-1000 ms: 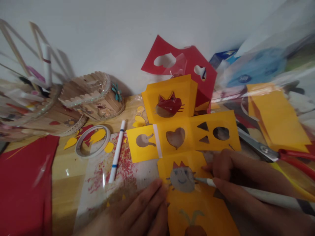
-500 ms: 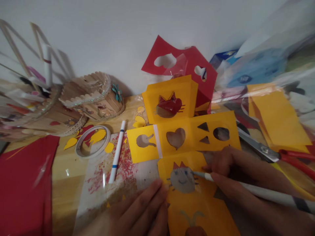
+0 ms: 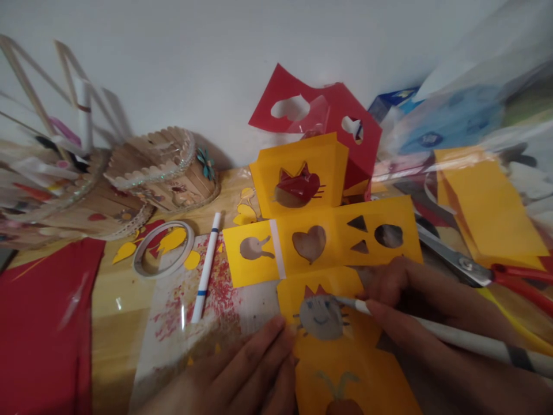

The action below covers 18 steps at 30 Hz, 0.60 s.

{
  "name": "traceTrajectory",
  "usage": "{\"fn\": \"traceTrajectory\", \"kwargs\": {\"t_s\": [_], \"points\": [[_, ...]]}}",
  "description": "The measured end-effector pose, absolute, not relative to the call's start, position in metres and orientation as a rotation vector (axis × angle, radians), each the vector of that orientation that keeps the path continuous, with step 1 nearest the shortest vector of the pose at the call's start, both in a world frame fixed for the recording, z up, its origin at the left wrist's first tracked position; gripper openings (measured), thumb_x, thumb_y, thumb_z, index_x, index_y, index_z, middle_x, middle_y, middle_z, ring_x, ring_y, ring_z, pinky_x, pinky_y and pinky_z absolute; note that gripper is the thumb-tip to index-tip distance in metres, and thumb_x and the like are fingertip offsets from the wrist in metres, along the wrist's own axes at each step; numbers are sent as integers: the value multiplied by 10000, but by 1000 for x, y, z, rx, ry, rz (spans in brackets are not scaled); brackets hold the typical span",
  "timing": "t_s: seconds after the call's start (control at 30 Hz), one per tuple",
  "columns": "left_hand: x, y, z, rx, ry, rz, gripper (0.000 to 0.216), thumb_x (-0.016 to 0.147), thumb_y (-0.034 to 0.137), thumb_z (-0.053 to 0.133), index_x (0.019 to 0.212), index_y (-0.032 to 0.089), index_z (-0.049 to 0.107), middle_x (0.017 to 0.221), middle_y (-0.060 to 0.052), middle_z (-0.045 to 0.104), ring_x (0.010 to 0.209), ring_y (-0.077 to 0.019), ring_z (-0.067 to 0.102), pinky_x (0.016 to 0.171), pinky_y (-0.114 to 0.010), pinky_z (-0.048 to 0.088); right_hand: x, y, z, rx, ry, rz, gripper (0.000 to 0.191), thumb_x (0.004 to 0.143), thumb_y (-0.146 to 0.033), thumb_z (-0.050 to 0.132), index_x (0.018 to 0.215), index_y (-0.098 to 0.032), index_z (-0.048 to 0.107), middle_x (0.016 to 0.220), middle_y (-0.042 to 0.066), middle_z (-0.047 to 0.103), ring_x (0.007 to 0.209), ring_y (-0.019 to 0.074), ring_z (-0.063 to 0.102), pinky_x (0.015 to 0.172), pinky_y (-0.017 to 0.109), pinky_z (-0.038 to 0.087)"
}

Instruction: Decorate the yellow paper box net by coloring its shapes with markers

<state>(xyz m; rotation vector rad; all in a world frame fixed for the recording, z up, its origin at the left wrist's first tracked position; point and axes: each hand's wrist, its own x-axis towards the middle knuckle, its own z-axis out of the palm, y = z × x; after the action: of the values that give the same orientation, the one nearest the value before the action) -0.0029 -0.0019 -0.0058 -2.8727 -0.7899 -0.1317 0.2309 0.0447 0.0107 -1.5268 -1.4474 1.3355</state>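
Note:
A yellow card cut-out (image 3: 289,276) lies unfolded in a cross shape, with a heart, a rabbit head and other shapes cut from its panels. On a lower panel is a grey cat face (image 3: 320,318) with red ears, drawn eyes, a smile and whiskers. My right hand (image 3: 432,323) is closed round a white felt-tip pen (image 3: 466,340), its tip at the face's upper right edge. With fingers stretched out flat, my left hand (image 3: 254,369) rests against the panel's left edge and holds nothing.
A capped marker (image 3: 206,265) and a tape roll (image 3: 138,262) lie left of the card. Behind them stand popsicle-stick baskets (image 3: 173,184). Red-handled scissors (image 3: 469,268) and folded yellow card (image 3: 492,202) lie right. Red sheets (image 3: 43,323) cover the left side; cut red paper (image 3: 317,95) leans against the wall.
The pen tip has shifted slightly up and left along the top of the cat face. My left hand has stayed in place on the card's edge.

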Motion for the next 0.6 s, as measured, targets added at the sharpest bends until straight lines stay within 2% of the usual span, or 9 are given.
{"fn": "traceTrajectory", "kwargs": {"t_s": [0.6], "points": [[-2,-1,-5,-2869,-783,-185,293,940,179,344,1091,201,595,1163,22,621,1123,-148,522,933,-238,421,227,44,10,-1575,-1561,1173,198,695,-341,602,566,-232,498,564,-6,609,523,156,551,383,230,379]]}}
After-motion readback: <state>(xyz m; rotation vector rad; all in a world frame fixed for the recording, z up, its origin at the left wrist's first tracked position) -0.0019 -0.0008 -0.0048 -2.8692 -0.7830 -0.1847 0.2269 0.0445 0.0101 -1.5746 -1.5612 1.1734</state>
